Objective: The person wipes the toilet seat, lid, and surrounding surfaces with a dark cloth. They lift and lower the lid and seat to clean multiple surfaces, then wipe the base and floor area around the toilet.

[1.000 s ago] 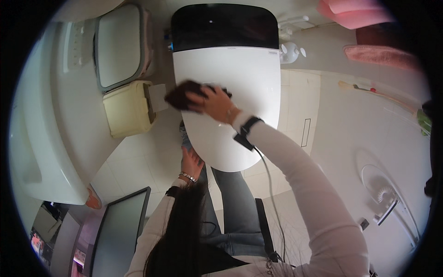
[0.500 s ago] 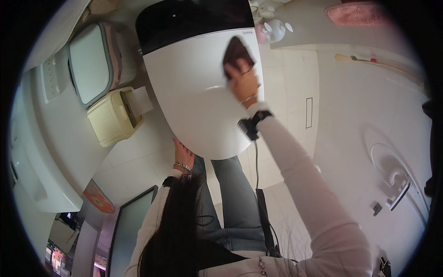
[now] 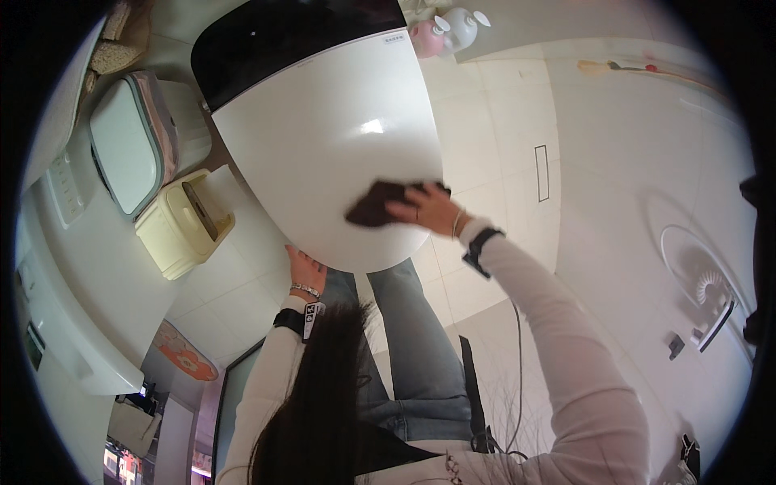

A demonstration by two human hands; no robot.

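A white toilet lid (image 3: 315,137) with a glossy black rear section (image 3: 283,48) lies closed in front of me. My right hand (image 3: 432,208) presses a dark brown cloth (image 3: 378,204) onto the lid's near right part, thumb and fingers over it. The cloth is slightly blurred and bunched. At the lid's near left edge is my left hand (image 3: 307,271), its fingers extended against the side, holding nothing that shows. Its fingertips are partly hidden by the edge.
Left of the lid stand a yellow bin (image 3: 174,234) and a white-lidded bin (image 3: 125,145). A washbasin (image 3: 89,323) is at far left. Pink (image 3: 427,36) and white pump bottles (image 3: 462,28) stand behind right. A shower hose (image 3: 671,250) hangs at right.
My right hand has swept the cloth from the lid's far right part toward me. The view has shifted slightly; my left hand stays at the near left edge.
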